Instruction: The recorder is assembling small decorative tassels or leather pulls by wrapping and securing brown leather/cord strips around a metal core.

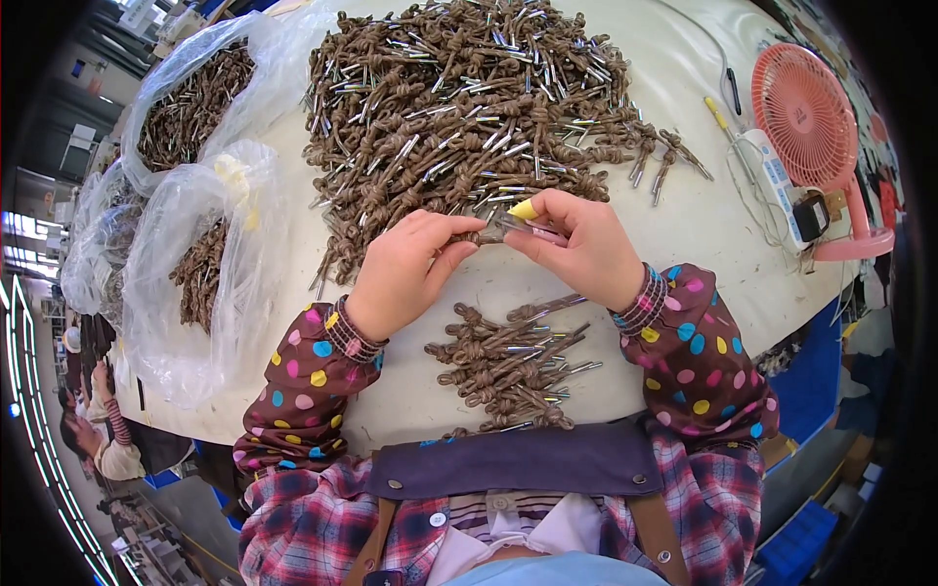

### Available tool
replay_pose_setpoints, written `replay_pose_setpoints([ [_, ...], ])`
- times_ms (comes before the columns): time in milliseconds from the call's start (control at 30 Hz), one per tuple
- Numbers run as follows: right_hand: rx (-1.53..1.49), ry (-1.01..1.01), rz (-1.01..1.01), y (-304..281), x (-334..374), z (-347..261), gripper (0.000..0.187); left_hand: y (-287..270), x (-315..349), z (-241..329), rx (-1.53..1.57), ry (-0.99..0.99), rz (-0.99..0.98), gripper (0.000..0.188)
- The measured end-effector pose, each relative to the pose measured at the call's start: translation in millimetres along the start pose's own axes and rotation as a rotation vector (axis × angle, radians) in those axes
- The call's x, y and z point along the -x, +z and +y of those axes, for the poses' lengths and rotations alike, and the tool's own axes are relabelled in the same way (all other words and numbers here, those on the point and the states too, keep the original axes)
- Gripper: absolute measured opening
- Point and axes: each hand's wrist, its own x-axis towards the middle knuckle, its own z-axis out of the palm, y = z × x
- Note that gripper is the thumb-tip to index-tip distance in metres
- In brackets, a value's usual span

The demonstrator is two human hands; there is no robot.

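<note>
My left hand (pixel 410 262) is closed in a pinch on a brown knotted cord (pixel 476 237) over the middle of the table. Facing it, my right hand (pixel 591 244) closes around a small metal-tipped tool (pixel 543 232) with a pinkish body, its tip meeting the cord. Something yellow (pixel 525 209) shows at the right fingers; whether it is part of the tool or a finger cover I cannot tell. Beyond both hands rises a big heap of brown knotted cords (pixel 459 107) with shiny metal ends. A smaller pile of like cords (pixel 513 363) lies between my forearms.
Clear plastic bags (pixel 186 342) holding more cords stand on the left of the pale table (pixel 293 381). At the right are a pink fan (pixel 806 117), a white power strip (pixel 772 181) with cables, and a yellow-handled tool (pixel 718 112). Another person (pixel 103 439) sits at far left.
</note>
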Motion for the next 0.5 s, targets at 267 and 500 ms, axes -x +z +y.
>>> replay_pose_setpoints([
  [267,0.275,-0.059,0.054,3.2,-0.7,10.2,0.023,-3.6,-5.7,1.6,-0.067,0.067,0.051,0.022],
  [500,0.291,-0.116,0.067,7.9,4.8,0.9,0.020,3.6,-1.3,1.5,0.101,-0.102,0.015,0.016],
])
